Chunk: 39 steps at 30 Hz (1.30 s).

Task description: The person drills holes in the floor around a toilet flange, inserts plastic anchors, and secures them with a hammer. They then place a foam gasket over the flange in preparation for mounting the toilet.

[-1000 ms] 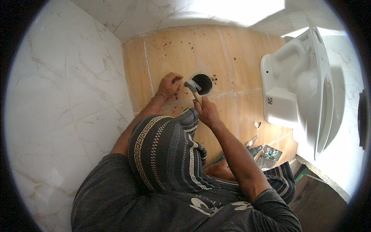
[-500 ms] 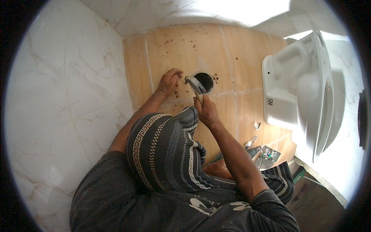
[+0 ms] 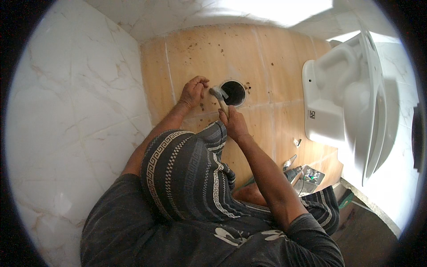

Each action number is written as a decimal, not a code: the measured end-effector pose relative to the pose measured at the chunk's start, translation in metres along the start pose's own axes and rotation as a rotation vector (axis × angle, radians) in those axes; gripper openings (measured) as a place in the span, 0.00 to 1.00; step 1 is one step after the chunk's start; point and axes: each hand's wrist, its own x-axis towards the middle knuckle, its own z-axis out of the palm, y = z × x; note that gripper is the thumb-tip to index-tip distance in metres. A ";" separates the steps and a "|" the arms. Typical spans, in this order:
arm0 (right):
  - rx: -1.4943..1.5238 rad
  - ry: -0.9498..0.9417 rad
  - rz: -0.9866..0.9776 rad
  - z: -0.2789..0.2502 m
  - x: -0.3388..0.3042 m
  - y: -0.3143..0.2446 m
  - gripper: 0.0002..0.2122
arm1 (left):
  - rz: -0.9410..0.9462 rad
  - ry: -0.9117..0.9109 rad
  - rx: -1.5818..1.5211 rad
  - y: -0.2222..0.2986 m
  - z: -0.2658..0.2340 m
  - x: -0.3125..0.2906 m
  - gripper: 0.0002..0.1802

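Observation:
My right hand [image 3: 235, 123] is wrapped round the handle of a claw hammer [image 3: 223, 105]. The hammer's head is just left of a round drain hole [image 3: 233, 94] in the tan tiled floor [image 3: 200, 62]. Close beside the head, my left hand [image 3: 193, 92] is low over the floor with its fingers curled together; whatever they may pinch is too small to make out. Dark crumbs of debris lie around my left hand and by the hole's right rim.
A white toilet bowl [image 3: 329, 107] lies tipped on its side at the right. A power drill [image 3: 292, 172] and a grey box of small parts [image 3: 311, 179] are near my right knee. White marbled walls [image 3: 80, 111] close in the left and far sides.
The hammer's head has moved left, from over the drain hole's edge toward the fingers of my left hand. My left hand stays in nearly the same place.

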 end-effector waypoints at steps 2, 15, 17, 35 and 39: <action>0.100 0.015 0.031 -0.003 -0.003 -0.004 0.17 | -0.014 0.002 -0.017 -0.001 0.000 0.000 0.22; 0.092 0.008 0.036 0.000 -0.006 0.004 0.18 | -0.044 0.009 -0.055 -0.006 0.000 0.003 0.20; 0.036 -0.002 0.030 0.002 -0.003 0.006 0.19 | -0.047 0.009 -0.070 -0.005 0.000 0.003 0.20; 0.139 0.061 0.126 -0.002 -0.004 -0.004 0.19 | -0.075 0.016 -0.006 0.000 0.000 0.003 0.18; 0.179 0.339 0.349 -0.018 -0.008 0.001 0.19 | -0.091 0.060 0.130 0.008 0.003 0.001 0.18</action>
